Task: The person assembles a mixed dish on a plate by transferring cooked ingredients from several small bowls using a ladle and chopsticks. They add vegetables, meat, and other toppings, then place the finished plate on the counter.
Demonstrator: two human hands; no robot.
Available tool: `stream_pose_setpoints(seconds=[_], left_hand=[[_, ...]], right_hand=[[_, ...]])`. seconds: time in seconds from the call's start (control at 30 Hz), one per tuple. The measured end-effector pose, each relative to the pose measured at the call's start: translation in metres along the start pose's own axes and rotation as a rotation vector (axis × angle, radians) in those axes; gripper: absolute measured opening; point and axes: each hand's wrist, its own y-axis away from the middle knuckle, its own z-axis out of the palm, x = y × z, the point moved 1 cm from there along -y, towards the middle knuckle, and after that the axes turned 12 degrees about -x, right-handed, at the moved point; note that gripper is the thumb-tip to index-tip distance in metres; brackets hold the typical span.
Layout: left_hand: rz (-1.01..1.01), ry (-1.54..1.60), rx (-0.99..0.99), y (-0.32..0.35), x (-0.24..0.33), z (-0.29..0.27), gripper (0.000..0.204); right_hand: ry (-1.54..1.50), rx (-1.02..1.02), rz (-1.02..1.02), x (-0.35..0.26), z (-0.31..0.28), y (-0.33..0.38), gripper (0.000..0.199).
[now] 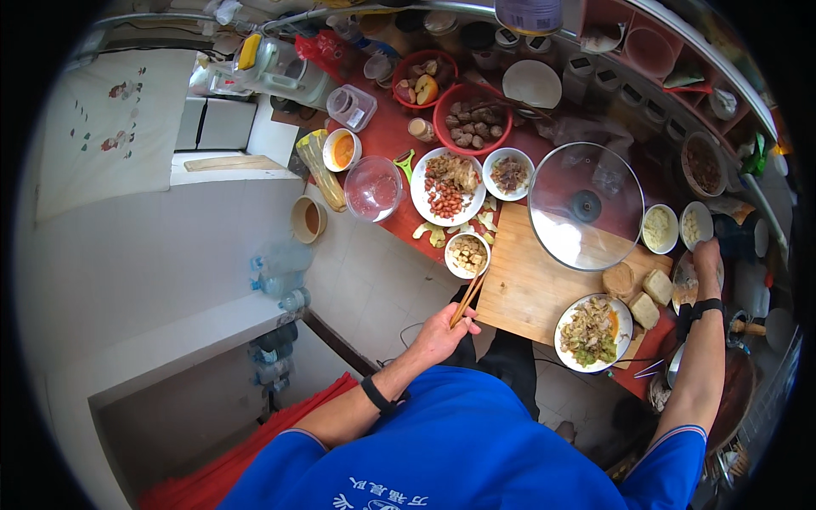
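Note:
My left hand (446,332) is closed round a pair of wooden chopsticks (467,299). Their far ends reach the near rim of a white bowl (456,267) of diced pale-brown food. On the far right, my right hand (705,256) grips the near rim of a small white bowl (697,223) with pale pieces in it; its fingertips are partly hidden. Just left of that stands another bowl (660,229) of chopped white food. A plate (593,333) of shredded greens and browned food overlaps the near right corner of the wooden cutting board (529,280).
A glass lid (586,206) covers the board's far part. Bread-like squares (650,299) sit by the plate. Beyond are a plate of peanuts (448,187), a bowl of dark bits (510,174), red bowls (473,118) and a clear bowl (374,189). Peelings (432,234) lie along the table edge.

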Motion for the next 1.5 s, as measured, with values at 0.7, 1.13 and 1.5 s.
stream_pose_setpoints(seconds=[0.7,1.13,1.5], left_hand=[[-0.014,0.001,-0.009,0.0,-0.008,0.0,0.022],[0.055,-0.008,-0.055,-0.02,-0.024,-0.071,0.031],[0.085,0.97,-0.693,-0.006,0.042,-0.092,0.049]], right_hand=[[0.307,0.16,-0.097,-0.062,-0.014,0.068,0.044],[-0.215,0.077,-0.208,-0.025,-0.076,0.269,0.042],[-0.197,-0.382,-0.612,-0.23,0.129,0.621,0.082]])
